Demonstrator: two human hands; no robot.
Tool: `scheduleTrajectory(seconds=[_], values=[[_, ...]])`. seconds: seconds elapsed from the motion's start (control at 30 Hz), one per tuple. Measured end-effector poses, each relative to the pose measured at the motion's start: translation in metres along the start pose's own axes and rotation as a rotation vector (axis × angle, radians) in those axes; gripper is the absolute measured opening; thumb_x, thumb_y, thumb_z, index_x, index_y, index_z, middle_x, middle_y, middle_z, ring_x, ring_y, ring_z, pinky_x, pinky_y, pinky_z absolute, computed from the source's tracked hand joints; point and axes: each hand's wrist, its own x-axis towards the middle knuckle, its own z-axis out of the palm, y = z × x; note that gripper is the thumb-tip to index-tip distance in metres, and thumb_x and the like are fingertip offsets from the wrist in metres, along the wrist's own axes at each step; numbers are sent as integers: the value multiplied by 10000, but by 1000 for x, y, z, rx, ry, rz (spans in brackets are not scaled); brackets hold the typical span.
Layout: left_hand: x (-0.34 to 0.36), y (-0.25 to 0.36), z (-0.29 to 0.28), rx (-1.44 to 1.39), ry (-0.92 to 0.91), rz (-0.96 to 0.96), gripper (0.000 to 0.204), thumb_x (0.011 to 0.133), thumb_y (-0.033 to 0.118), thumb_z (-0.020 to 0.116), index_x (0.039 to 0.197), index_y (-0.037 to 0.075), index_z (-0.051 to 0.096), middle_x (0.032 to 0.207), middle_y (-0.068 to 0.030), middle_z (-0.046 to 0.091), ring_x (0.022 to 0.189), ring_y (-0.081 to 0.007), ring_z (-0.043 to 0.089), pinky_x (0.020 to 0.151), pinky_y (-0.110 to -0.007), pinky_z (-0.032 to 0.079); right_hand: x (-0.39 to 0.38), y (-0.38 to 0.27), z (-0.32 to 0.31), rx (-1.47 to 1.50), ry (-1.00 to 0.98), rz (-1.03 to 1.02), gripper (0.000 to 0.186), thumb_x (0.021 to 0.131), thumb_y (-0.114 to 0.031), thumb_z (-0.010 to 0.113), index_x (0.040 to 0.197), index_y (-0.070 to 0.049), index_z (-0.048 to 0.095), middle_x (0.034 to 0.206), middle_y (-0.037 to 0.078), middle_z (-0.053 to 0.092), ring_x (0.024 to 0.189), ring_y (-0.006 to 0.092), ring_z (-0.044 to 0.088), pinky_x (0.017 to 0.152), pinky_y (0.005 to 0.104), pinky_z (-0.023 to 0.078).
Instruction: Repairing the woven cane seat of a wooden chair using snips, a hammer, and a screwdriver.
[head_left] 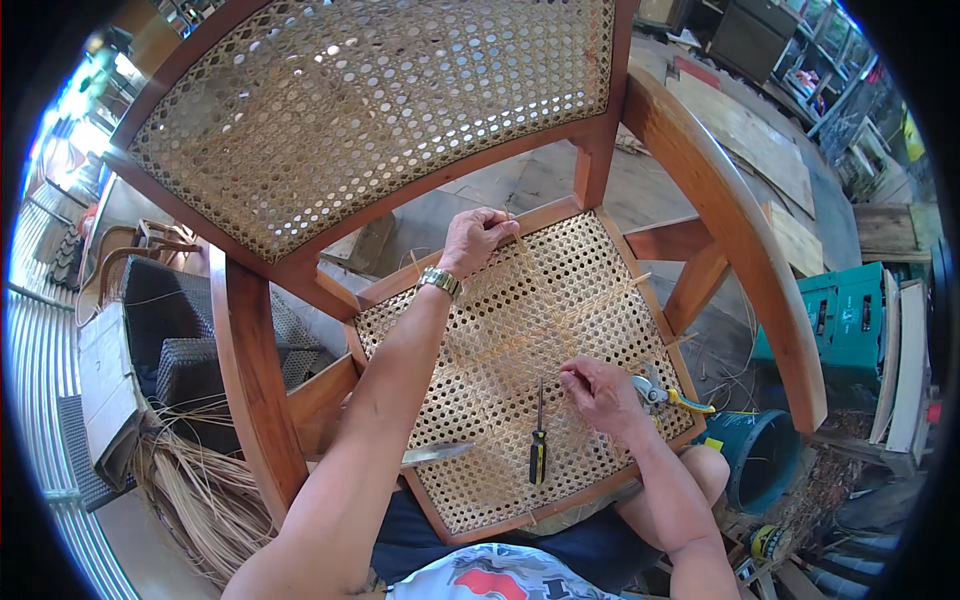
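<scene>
A wooden armchair has a woven cane seat (480, 400) in front of me. My left hand (478, 242), with a metal watch on its wrist, is at the far rail of the seat. Its thumb and fingers pinch a thin cane strand (524, 250) there. Low over the right half of the weave is my right hand (600, 398), fingertips pressed together; what they hold, if anything, is too small to make out. A black-and-yellow screwdriver (539, 458) lies on the seat beside it. Pruning shears (675, 399) with yellow handles rest by the right rail. A knife blade (437, 454) shows beside my left forearm.
The cane backrest (380, 110) rises at the far side, between the left armrest (250, 370) and right armrest (735, 210). Bundled cane strips (205, 475) lie on the left. A green crate (830, 315) and a teal bucket (765, 460) stand on the right.
</scene>
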Motion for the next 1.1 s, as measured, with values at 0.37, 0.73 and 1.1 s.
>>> scheduleTrajectory(seconds=[0.37, 0.73, 1.1], values=[[6, -5, -12, -95, -195, -75, 229, 955, 216, 749, 948, -12, 749, 1149, -63, 738, 956, -79, 612, 844, -257, 502, 6, 6, 6, 38, 43, 63, 137, 992, -132, 653, 1041, -13, 698, 769, 29, 658, 676, 76, 562, 607, 263, 468], [7, -4, -20, -256, -120, -139, 259, 925, 262, 788, 1013, 20, 758, 1032, -10, 759, 940, -71, 641, 855, -254, 513, 0, -5, 22, 10, 239, 203, 216, 990, -283, 651, 1059, -87, 709, 821, 98, 707, 727, 230, 678, 680, 356, 528], [11, -14, 5, -383, -67, -134, 415, 825, 193, 865, 1176, 55, 692, 959, -24, 786, 848, -67, 689, 782, -232, 544, 4, 0, 26, -36, 273, 162, 198, 994, -247, 660, 1029, -56, 698, 771, 65, 674, 666, 147, 606, 633, 314, 489]])
